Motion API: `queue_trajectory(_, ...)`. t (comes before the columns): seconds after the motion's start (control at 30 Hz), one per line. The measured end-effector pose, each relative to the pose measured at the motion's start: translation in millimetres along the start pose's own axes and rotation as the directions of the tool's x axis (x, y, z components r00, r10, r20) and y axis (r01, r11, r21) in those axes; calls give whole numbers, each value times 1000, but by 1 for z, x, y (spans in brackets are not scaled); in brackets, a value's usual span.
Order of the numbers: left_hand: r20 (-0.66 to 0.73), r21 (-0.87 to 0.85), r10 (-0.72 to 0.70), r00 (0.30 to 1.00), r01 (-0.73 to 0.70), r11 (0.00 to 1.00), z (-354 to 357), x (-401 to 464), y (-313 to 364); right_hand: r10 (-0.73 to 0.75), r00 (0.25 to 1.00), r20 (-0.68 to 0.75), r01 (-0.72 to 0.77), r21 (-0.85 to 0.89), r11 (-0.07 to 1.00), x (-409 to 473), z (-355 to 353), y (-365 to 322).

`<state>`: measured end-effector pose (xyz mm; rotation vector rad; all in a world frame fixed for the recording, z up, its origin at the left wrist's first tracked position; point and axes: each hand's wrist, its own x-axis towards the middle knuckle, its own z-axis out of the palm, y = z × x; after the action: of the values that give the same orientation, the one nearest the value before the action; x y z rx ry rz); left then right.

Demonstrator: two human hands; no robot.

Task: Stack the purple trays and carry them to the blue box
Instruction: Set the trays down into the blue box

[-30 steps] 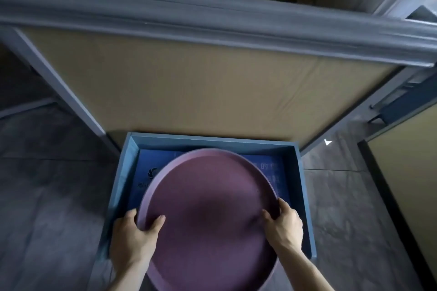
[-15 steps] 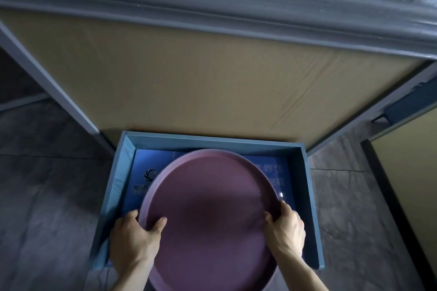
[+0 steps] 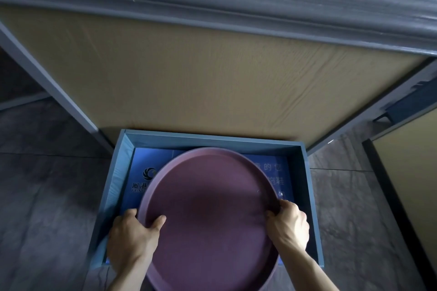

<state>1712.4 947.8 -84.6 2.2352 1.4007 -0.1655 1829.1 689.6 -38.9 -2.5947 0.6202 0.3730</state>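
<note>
Purple round trays (image 3: 208, 215), likely stiff, smooth, light plastic, held over open blue box (image 3: 305, 186) on floor. Left hand (image 3: 130, 238) and right hand (image 3: 288, 227) clamped on opposite rims, thumbs inside; best hold there.

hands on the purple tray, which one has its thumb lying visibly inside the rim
The left hand: its thumb lies over the purple tray's rim onto the inner surface. The right hand clamps the rim edge, thumb less plainly seen.

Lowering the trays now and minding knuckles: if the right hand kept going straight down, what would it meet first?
Probably the blue box's printed floor, just inside its right wall. The right hand grips the purple tray's rim there; depth is unclear.
</note>
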Motion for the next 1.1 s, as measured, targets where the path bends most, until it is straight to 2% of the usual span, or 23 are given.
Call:
queue_trajectory(0.3, -1, 8, -12, 1000, 12, 1000, -11, -6, 9, -17, 1000, -9, 17, 2, 1000, 1, -1, 3)
queue_trajectory(0.5, -4, 73, 10, 1000, -10, 997, -15, -10, 14, -9, 1000, -7, 9, 45, 999, 2, 0, 5)
queue_trajectory(0.93, -3, 61, 20, 1000, -20, 998, -16, -11, 15, -145, 989, -28, 139, -167, 976, 2, 9, 19)
queue_trajectory(1.1, -19, 55, 36, 999, -35, 998, -15, -10, 12, -162, 985, -60, 153, -132, 979, 5, 13, 27)
